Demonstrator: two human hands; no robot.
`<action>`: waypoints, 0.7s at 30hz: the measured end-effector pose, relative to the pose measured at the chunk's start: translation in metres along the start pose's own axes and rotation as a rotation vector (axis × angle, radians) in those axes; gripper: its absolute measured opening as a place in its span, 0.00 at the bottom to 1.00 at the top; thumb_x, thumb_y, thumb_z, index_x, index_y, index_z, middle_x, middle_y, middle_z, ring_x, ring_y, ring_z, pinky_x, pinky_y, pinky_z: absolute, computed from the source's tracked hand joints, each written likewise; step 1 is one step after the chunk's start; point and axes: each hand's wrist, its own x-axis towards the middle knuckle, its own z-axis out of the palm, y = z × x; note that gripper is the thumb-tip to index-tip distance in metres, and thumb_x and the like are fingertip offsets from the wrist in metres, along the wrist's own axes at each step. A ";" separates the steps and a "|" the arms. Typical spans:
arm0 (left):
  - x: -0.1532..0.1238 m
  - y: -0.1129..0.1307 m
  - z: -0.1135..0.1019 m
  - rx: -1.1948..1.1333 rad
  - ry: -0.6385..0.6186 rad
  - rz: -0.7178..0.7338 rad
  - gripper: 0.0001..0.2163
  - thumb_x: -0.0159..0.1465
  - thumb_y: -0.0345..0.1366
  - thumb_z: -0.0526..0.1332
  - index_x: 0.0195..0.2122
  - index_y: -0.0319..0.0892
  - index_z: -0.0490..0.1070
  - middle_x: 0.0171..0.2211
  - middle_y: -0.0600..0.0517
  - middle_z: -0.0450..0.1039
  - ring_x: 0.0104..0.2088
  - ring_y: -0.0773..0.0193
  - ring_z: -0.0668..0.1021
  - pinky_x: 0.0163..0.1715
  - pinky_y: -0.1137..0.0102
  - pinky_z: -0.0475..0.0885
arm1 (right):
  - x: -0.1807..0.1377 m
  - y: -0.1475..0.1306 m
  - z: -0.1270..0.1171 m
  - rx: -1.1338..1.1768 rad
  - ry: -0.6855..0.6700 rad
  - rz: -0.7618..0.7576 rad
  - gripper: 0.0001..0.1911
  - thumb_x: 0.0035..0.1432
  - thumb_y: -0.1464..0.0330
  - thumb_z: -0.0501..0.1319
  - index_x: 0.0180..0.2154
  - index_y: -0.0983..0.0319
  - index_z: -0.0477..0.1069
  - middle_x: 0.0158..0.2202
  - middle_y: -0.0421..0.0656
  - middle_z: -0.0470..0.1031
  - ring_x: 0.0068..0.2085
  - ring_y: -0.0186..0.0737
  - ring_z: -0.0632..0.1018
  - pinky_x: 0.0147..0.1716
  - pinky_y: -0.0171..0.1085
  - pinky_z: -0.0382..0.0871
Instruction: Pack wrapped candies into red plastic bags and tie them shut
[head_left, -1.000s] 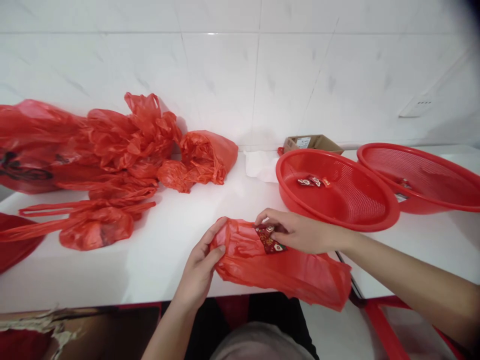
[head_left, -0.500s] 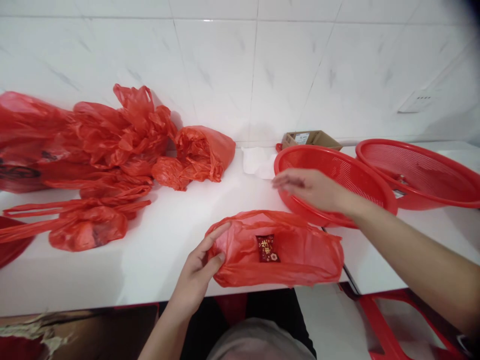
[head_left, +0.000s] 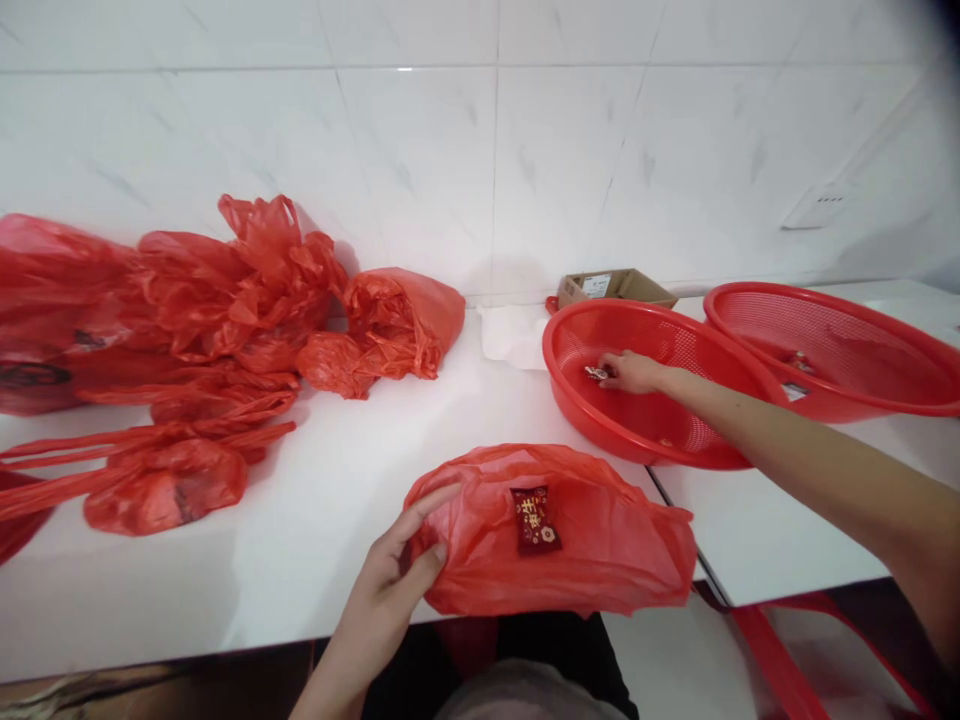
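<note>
My left hand [head_left: 401, 560] grips the left rim of a red plastic bag [head_left: 615, 530] at the table's front edge, with the thumb inside and the fingers along the outside. The bag's mouth is spread wide. Inside it lies one small dark-red wrapped snack packet [head_left: 535, 520] with gold lettering. Down in the nearer red perforated basket [head_left: 667, 315], my right hand [head_left: 634, 373] has its fingers closed on a small dark packet with white marks [head_left: 596, 373]. Part of that packet is hidden by the fingertips.
A second red basket [head_left: 840, 320] with a few small items stands at right. Behind the baskets is a cardboard box [head_left: 619, 285], beside white sheets [head_left: 514, 335]. Several filled red bags [head_left: 247, 290] crowd the left. A red stool [head_left: 780, 660] stands below the table.
My right hand has gone from above the basket's near-left rim down into it and closed on a small packet. The left hand still grips the bag. The camera view has shifted slightly.
</note>
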 end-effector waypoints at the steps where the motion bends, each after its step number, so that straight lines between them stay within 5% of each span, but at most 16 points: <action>1: 0.000 0.000 0.001 -0.006 0.011 0.005 0.18 0.59 0.42 0.64 0.52 0.52 0.76 0.59 0.50 0.69 0.64 0.47 0.63 0.64 0.57 0.53 | 0.001 -0.001 0.001 -0.020 -0.032 0.020 0.09 0.47 0.70 0.68 0.32 0.63 0.70 0.36 0.50 0.74 0.43 0.50 0.74 0.47 0.47 0.64; 4: 0.001 0.001 0.003 -0.019 0.035 0.005 0.18 0.59 0.41 0.64 0.51 0.51 0.76 0.58 0.50 0.70 0.63 0.48 0.64 0.64 0.58 0.53 | -0.001 -0.009 -0.008 -0.014 -0.137 0.046 0.07 0.52 0.66 0.65 0.32 0.62 0.70 0.34 0.48 0.74 0.38 0.46 0.76 0.44 0.46 0.68; 7: 0.001 0.000 0.002 -0.039 0.058 -0.023 0.19 0.59 0.42 0.65 0.52 0.51 0.75 0.59 0.50 0.70 0.64 0.48 0.62 0.64 0.59 0.54 | -0.016 -0.032 -0.029 0.263 -0.233 0.019 0.12 0.57 0.59 0.61 0.37 0.61 0.70 0.39 0.47 0.75 0.38 0.42 0.77 0.41 0.43 0.72; 10: 0.003 0.000 0.001 -0.079 0.075 -0.040 0.21 0.59 0.41 0.65 0.54 0.50 0.73 0.62 0.51 0.66 0.66 0.49 0.59 0.64 0.60 0.53 | -0.046 -0.073 -0.045 0.705 -0.301 -0.112 0.16 0.58 0.57 0.61 0.44 0.60 0.69 0.46 0.46 0.73 0.42 0.40 0.77 0.43 0.42 0.74; 13: 0.006 0.000 0.005 -0.112 0.056 -0.017 0.22 0.59 0.39 0.65 0.56 0.50 0.72 0.64 0.51 0.63 0.66 0.50 0.59 0.65 0.61 0.51 | -0.090 -0.127 -0.042 0.855 -0.456 -0.236 0.17 0.58 0.57 0.61 0.45 0.60 0.69 0.44 0.45 0.74 0.38 0.38 0.77 0.40 0.41 0.74; 17: 0.007 -0.003 0.007 -0.172 0.028 0.016 0.25 0.60 0.37 0.64 0.60 0.54 0.67 0.66 0.54 0.59 0.66 0.52 0.59 0.64 0.63 0.55 | -0.142 -0.179 -0.006 0.558 -0.748 -0.416 0.15 0.61 0.56 0.58 0.42 0.59 0.69 0.38 0.42 0.74 0.37 0.38 0.76 0.39 0.39 0.72; 21: 0.002 -0.007 0.002 -0.199 0.004 -0.001 0.29 0.61 0.35 0.64 0.63 0.55 0.61 0.68 0.54 0.55 0.66 0.54 0.59 0.62 0.66 0.60 | -0.158 -0.182 0.031 0.090 -0.454 -0.461 0.15 0.57 0.55 0.62 0.40 0.59 0.68 0.40 0.44 0.72 0.37 0.41 0.73 0.36 0.39 0.67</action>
